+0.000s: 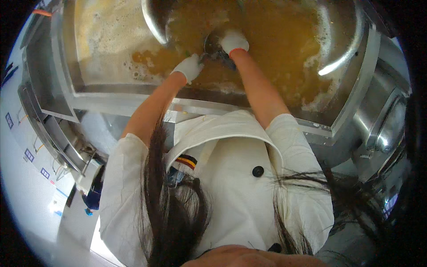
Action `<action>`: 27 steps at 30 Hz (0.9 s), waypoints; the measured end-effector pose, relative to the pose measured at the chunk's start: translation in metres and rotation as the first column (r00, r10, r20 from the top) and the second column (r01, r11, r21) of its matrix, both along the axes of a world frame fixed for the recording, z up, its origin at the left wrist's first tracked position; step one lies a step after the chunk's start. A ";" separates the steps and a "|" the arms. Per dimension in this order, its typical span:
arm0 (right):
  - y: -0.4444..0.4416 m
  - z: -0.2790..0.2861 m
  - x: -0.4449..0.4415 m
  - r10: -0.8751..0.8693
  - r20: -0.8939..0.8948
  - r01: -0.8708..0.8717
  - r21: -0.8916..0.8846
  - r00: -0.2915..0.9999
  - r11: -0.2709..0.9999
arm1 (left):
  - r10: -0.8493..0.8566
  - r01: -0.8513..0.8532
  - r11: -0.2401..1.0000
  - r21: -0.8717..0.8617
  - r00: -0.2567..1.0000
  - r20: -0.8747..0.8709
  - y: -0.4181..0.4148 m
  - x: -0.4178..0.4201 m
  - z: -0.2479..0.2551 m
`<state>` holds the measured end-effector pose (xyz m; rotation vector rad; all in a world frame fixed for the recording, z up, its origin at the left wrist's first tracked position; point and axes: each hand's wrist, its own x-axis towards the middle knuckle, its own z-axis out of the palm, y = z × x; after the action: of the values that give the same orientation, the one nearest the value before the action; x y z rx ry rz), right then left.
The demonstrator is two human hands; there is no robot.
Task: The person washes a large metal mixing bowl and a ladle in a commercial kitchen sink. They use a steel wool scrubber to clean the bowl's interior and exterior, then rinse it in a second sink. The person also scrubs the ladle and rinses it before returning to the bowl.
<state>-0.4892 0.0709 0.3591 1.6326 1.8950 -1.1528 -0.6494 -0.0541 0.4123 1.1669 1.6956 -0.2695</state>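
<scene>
My left hand, in a white glove, is over the brownish-yellow liquid in a large metal vat. Its fingertips are at the left side of a dark round object, perhaps a metal vessel, partly in the liquid. My right hand, also gloved in white with an orange cuff, lies over that object's right side. Glare and blur hide the right fingers, and whether either hand grips the object does not show clearly. Small dark pieces lie between the hands.
Curved shiny metal bars rise from the liquid at the upper left and right. Pale foam covers the left part. Rounded steel equipment stands right of the vat. Another person is in the background at left.
</scene>
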 end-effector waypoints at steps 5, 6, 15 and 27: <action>-0.050 -0.041 -0.020 -0.580 -0.377 0.570 -0.151 0.722 0.808 | 0.235 -0.218 0.952 -0.217 0.970 0.057 0.002 0.006 0.000; -0.057 -0.038 -0.021 -0.510 -0.360 0.468 -0.203 0.781 0.860 | 0.141 -0.135 0.983 -0.128 0.989 0.045 -0.006 -0.001 -0.010; -0.034 -0.028 0.006 0.839 -0.368 -0.771 0.359 0.401 0.525 | -0.286 0.286 0.958 0.024 0.941 0.183 -0.007 -0.035 -0.001; -0.039 0.062 0.095 -0.095 -0.274 0.073 -0.088 0.957 0.993 | -0.127 0.237 0.935 0.263 0.918 -0.376 0.015 0.011 0.040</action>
<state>-0.3944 0.0321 0.4211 1.5914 1.9318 -1.5417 -0.6379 -0.0393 0.4519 1.5880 1.9917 -0.3620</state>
